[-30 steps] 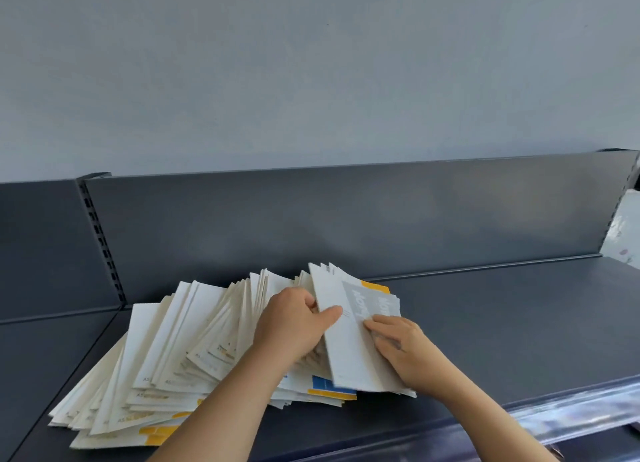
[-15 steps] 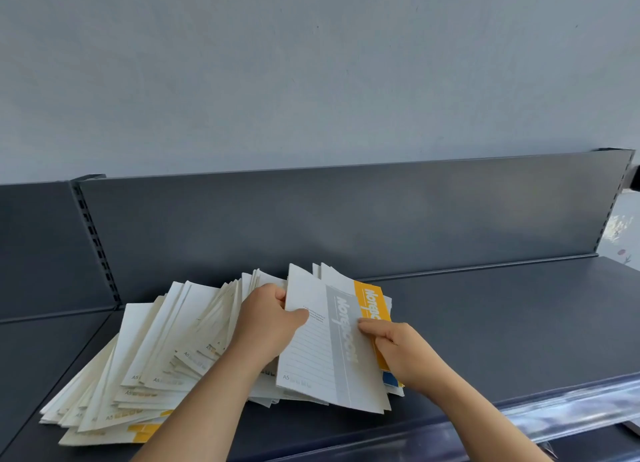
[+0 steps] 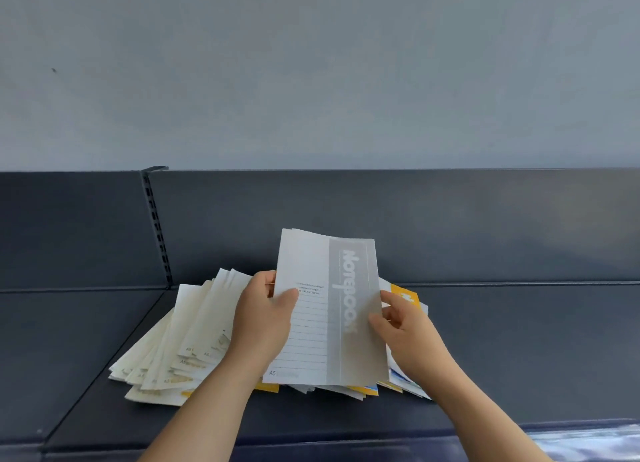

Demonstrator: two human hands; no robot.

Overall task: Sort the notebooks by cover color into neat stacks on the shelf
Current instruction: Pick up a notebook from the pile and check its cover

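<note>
A grey-and-white notebook (image 3: 332,309) is raised upright above the fanned pile of notebooks (image 3: 194,337) on the dark shelf (image 3: 519,350). My left hand (image 3: 263,319) grips its left edge, thumb on the cover. My right hand (image 3: 405,330) pinches its right edge. Most of the pile shows white and cream backs. A yellow-covered notebook (image 3: 403,297) peeks out behind my right hand, and yellow and blue edges show under the pile's front.
The shelf's dark back panel (image 3: 450,226) rises behind the pile, with a slotted upright (image 3: 157,226) at the left. A grey wall stands above. A clear price strip (image 3: 585,442) runs along the shelf's front edge at lower right.
Both hands have lifted the grey notebook off the pile and turned it upright, uncovering the yellow notebook beneath. The view has shifted right and closer.
</note>
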